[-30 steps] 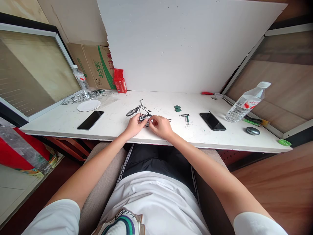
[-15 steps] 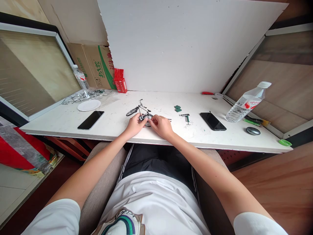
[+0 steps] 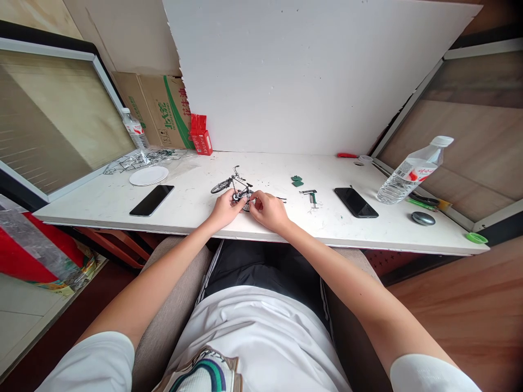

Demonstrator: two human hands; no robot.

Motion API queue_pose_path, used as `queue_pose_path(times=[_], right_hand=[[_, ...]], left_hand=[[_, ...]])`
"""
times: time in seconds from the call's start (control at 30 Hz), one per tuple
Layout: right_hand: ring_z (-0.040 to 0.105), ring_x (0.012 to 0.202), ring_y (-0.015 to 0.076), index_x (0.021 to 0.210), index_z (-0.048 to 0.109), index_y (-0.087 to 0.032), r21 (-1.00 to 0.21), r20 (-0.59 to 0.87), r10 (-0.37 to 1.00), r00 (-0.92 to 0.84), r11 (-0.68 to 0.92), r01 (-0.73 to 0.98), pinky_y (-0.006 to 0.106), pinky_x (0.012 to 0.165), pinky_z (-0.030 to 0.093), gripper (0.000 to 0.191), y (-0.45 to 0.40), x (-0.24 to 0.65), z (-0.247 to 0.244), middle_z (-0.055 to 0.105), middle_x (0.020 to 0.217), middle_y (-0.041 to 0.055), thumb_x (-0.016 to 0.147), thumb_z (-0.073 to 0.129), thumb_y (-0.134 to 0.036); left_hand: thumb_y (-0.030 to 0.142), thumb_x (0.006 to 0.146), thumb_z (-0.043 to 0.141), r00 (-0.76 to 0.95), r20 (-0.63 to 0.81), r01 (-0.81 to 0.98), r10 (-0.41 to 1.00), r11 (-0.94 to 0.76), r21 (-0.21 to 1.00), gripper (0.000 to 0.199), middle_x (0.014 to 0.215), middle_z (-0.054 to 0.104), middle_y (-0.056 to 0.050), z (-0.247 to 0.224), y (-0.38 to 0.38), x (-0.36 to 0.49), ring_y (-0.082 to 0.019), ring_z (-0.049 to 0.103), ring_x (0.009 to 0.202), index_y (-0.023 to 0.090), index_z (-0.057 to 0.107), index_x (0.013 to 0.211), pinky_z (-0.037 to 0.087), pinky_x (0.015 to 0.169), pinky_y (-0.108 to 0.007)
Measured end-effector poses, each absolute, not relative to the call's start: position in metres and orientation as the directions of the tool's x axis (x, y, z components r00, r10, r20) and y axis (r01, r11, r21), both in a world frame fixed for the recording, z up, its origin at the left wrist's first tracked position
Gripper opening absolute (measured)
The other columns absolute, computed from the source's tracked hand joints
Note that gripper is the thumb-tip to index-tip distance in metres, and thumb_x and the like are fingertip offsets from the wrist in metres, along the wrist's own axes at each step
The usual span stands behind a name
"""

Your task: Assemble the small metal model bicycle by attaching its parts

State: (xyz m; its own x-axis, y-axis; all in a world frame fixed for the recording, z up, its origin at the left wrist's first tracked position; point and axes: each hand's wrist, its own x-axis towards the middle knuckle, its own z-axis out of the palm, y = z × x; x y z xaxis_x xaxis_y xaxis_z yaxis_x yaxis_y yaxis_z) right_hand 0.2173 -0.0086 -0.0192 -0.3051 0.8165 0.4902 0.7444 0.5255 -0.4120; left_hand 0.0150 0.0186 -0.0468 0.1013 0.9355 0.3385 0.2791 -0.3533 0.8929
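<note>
A small black model bicycle (image 3: 236, 178) is tilted on the white table (image 3: 196, 209), its front wheel (image 3: 221, 186) pointing to the left. My left hand (image 3: 225, 208) is closed on the bicycle's lower frame near the pedals. At the rear wheel (image 3: 247, 202), the thumb and forefinger of my right hand (image 3: 267, 208) are pinched together; my fingers partly cover that wheel. A thin dark part (image 3: 281, 199) lies just beyond my right knuckles. Further right are a small green and black model part (image 3: 312, 197) and green pieces (image 3: 297, 180).
Black phones lie at the left (image 3: 152, 200) and right (image 3: 356, 202). A tilted water bottle (image 3: 417, 169) and a dark oval object (image 3: 423, 218) are at the right. A white disc (image 3: 149, 175), a second bottle (image 3: 136, 130) and a red box (image 3: 201, 135) stand at the back left.
My right fingers have shifted slightly at the rear wheel, covering more of its right side. My left hand and the bicycle stay almost still.
</note>
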Motion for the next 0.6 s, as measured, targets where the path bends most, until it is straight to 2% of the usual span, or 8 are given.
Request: queue_pose_path(times=[0.2, 0.6], right_hand=[[0.068, 0.075, 0.0183, 0.112, 0.071, -0.022, -0.409, 0.477, 0.827, -0.298, 0.509, 0.757, 0.028, 0.066, 0.039, 0.014, -0.0101, 0.2161, -0.0165, 0.077, 0.085, 0.0015, 0.103, 0.064, -0.029], [0.074, 0.079, 0.0209, 0.115, 0.072, -0.023, -0.386, 0.425, 0.859, -0.285, 0.457, 0.801, 0.029, 0.067, 0.040, 0.016, -0.0065, 0.2146, -0.0186, 0.082, 0.089, 0.0025, 0.106, 0.063, -0.033]], left_hand=[[0.050, 0.094, 0.078, 0.104, 0.336, 0.278, 0.936, -0.351, 0.894, 0.032, 0.091, 0.077, -0.005, -0.0462, 0.0177, 0.0150, -0.022, 0.080, 0.075, 0.022, 0.062, 0.096, 0.062, 0.065, -0.031], [0.050, 0.091, 0.082, 0.105, 0.327, 0.267, 0.939, -0.343, 0.900, 0.035, 0.092, 0.078, -0.005, -0.0435, 0.0154, 0.0155, -0.022, 0.079, 0.074, 0.022, 0.064, 0.100, 0.062, 0.067, -0.031]])
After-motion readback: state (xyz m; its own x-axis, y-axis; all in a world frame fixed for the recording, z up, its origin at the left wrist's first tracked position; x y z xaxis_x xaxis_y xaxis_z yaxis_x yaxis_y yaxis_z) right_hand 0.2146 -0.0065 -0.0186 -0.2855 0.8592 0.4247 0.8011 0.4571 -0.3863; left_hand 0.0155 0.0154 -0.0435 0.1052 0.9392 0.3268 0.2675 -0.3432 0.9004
